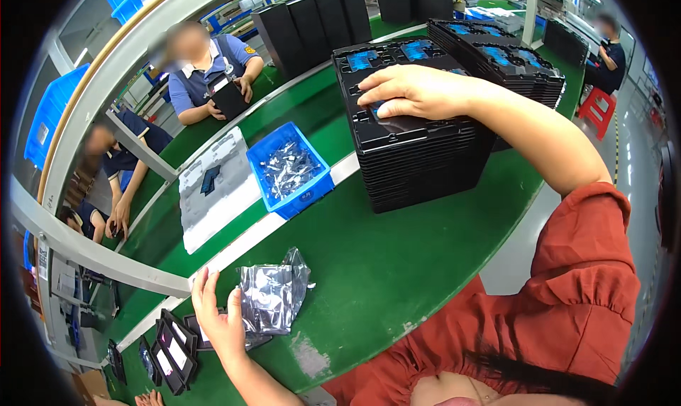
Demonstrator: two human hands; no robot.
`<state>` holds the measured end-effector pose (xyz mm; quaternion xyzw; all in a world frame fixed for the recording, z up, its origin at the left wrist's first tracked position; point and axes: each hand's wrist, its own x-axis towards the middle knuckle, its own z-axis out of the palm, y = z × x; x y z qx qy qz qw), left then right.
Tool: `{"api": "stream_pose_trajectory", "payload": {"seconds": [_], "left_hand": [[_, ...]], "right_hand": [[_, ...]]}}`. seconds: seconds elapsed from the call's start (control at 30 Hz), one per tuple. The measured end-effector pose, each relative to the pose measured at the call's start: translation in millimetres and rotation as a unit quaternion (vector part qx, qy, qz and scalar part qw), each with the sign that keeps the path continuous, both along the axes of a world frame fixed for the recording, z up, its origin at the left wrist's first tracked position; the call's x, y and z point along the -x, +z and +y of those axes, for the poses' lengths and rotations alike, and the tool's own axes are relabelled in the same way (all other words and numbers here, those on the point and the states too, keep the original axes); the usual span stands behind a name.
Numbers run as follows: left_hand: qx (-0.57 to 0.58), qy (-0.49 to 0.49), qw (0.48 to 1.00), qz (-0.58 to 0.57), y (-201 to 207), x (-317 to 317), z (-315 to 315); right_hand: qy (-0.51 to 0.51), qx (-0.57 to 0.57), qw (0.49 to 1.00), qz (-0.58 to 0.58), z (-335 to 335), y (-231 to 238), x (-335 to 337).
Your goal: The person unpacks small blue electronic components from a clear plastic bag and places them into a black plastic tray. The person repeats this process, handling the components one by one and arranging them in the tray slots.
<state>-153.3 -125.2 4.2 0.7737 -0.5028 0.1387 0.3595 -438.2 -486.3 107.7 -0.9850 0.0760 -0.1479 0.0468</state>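
My right hand (418, 94) reaches over the top of a tall stack of black plastic trays (425, 161). Its fingers are apart and stretched down to the top tray, over a pocket with a blue piece partly hidden by the fingers. I see no grip on that piece. On the green table, my left hand (223, 324) is raised with fingers spread, holding nothing. Right beside it lies a crumpled clear plastic bag (273, 299), whose contents I cannot make out. Several small black open boxes (170, 353) with white and pink inside lie left of that hand.
A blue bin (294, 172) of small cables stands left of the stack. Beyond it is a white sheet (213, 186) with a dark piece on it. More black trays (496, 55) rise at the back right. A white frame bar (106, 260) crosses the left. Co-workers sit across the table.
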Motion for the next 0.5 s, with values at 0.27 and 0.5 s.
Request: {"api": "stream_pose_trajectory", "payload": {"seconds": [0.27,0.5], "left_hand": [[0.026,0.029,0.999,-0.018,8.0,-2.3,25.8],[0.001,0.191,0.982,0.003,-5.7,-68.1,115.6]], "right_hand": [[-0.126,0.024,0.992,-0.007,-10.8,-7.2,2.6],[-0.237,0.086,0.966,-0.064,-100.2,-4.2,25.9]]}}
